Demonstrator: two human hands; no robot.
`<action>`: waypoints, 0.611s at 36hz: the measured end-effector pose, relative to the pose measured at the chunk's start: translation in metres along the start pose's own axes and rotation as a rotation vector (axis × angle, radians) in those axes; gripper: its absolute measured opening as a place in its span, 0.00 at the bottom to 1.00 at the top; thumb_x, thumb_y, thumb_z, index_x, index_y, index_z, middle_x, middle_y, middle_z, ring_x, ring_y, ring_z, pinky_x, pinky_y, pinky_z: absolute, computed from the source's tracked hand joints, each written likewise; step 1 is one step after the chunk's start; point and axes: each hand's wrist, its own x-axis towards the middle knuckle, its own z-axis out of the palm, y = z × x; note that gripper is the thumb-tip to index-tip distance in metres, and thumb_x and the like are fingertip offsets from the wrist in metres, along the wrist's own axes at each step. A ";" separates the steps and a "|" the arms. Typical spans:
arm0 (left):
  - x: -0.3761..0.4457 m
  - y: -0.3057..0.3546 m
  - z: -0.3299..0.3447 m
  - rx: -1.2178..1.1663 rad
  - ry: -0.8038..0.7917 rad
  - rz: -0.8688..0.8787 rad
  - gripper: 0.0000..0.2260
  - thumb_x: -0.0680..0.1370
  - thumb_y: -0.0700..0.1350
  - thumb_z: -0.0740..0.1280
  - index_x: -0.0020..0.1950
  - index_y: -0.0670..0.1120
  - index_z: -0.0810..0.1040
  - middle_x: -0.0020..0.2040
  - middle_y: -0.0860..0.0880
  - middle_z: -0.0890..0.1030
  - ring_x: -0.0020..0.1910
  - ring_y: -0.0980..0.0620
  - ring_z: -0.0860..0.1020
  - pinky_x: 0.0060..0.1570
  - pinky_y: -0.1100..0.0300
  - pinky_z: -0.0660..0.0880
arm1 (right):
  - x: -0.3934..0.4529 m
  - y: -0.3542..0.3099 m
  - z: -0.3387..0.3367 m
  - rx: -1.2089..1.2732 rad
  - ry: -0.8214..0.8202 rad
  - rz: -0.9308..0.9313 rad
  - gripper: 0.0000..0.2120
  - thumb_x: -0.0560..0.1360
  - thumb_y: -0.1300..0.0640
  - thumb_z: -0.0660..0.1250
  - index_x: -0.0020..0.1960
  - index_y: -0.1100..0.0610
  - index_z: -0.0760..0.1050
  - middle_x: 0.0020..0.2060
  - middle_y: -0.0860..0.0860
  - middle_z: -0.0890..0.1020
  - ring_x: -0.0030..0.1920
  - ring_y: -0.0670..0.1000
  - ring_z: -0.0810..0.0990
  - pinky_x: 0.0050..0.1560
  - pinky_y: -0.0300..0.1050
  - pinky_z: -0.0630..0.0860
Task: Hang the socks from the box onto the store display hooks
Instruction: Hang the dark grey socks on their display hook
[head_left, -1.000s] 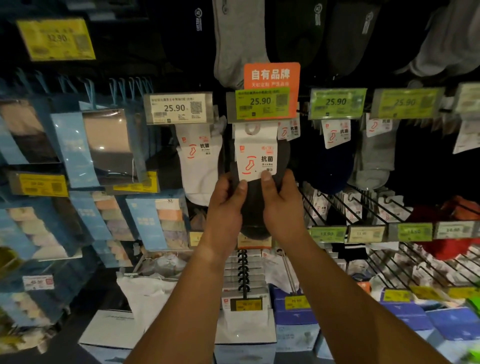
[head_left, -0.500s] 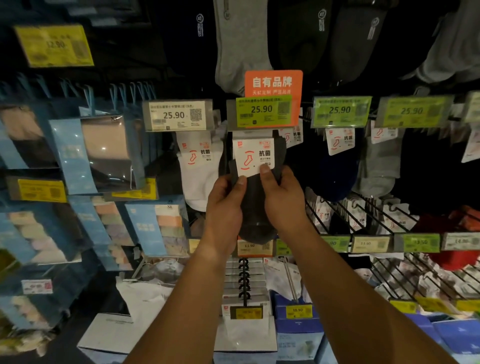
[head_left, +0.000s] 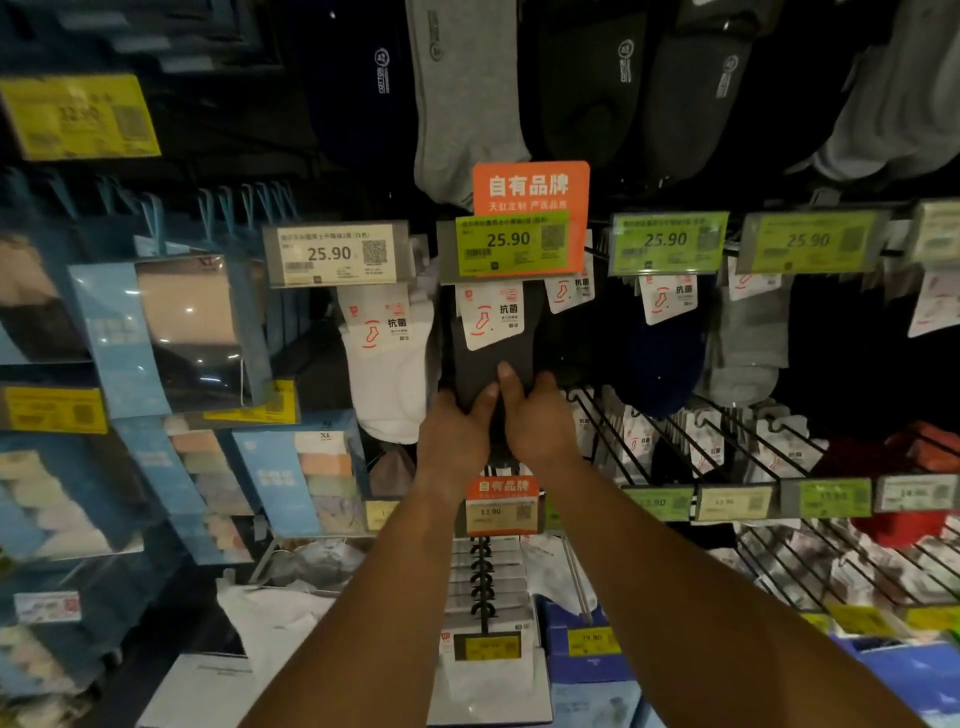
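Note:
A dark grey sock pack (head_left: 488, 364) with a white card label hangs just below the green 25.90 price tag (head_left: 506, 244) and its orange sign. My left hand (head_left: 454, 434) and my right hand (head_left: 535, 415) both grip the pack's lower end, thumbs pressed on its front. The top of the label is tucked behind the price tag, so the hook itself is hidden. A white sock pack (head_left: 387, 374) hangs on the hook to the left.
Navy and grey sock packs (head_left: 670, 358) hang to the right under more green price tags. Bare wire hooks (head_left: 649, 441) jut out lower right. Blue boxed goods (head_left: 171, 332) fill the left. A white box (head_left: 208, 691) sits low down.
Both hands have pushed the dark sock pack upward and further in, so its label top has slid behind the price tag. The view has tilted up a little.

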 end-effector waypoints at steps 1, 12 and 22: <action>-0.001 -0.005 0.001 0.026 0.001 -0.003 0.22 0.80 0.56 0.67 0.71 0.46 0.73 0.61 0.45 0.81 0.59 0.43 0.79 0.55 0.54 0.76 | -0.003 0.006 0.002 -0.014 -0.011 0.010 0.24 0.81 0.42 0.59 0.62 0.63 0.70 0.57 0.60 0.80 0.58 0.61 0.78 0.47 0.42 0.67; -0.014 -0.002 -0.006 0.214 -0.003 -0.009 0.19 0.82 0.53 0.67 0.66 0.41 0.74 0.60 0.40 0.81 0.58 0.39 0.79 0.47 0.59 0.69 | -0.012 0.015 -0.007 -0.080 -0.083 0.014 0.24 0.80 0.41 0.60 0.62 0.62 0.72 0.56 0.58 0.81 0.55 0.58 0.80 0.45 0.41 0.68; -0.056 0.028 0.034 0.414 0.197 0.214 0.18 0.78 0.50 0.71 0.61 0.40 0.78 0.57 0.38 0.80 0.58 0.37 0.77 0.57 0.47 0.76 | -0.035 0.050 -0.096 -0.235 0.020 -0.045 0.23 0.79 0.43 0.64 0.59 0.63 0.73 0.54 0.60 0.80 0.56 0.60 0.79 0.54 0.45 0.74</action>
